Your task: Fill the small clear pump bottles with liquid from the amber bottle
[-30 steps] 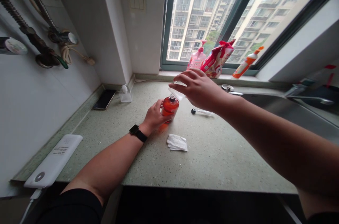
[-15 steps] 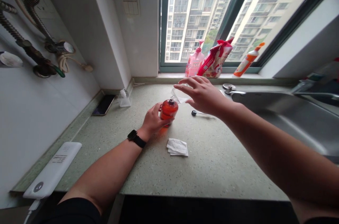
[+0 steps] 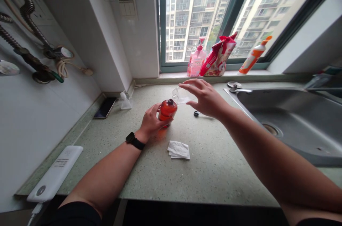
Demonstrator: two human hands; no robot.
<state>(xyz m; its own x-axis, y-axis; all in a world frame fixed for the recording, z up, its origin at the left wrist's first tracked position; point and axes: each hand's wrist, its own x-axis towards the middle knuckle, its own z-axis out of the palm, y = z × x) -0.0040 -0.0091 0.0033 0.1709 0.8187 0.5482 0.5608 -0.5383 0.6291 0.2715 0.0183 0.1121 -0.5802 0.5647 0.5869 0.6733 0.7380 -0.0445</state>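
Left hand (image 3: 151, 122) wraps upright red bottle (image 3: 168, 109); curled right hand (image 3: 205, 97) grips clear bottle (image 3: 185, 96), mouth seemingly leftward.

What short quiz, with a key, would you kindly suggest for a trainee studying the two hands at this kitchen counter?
1. Name it: what is the left hand gripping?
2. True or false: the thing held in the right hand is opaque.
3. Fill in the blank: the pink pump bottle stands on the ____, next to a red bag.

Key:
1. A translucent orange-red bottle.
2. False; it is a clear container.
3. Windowsill.
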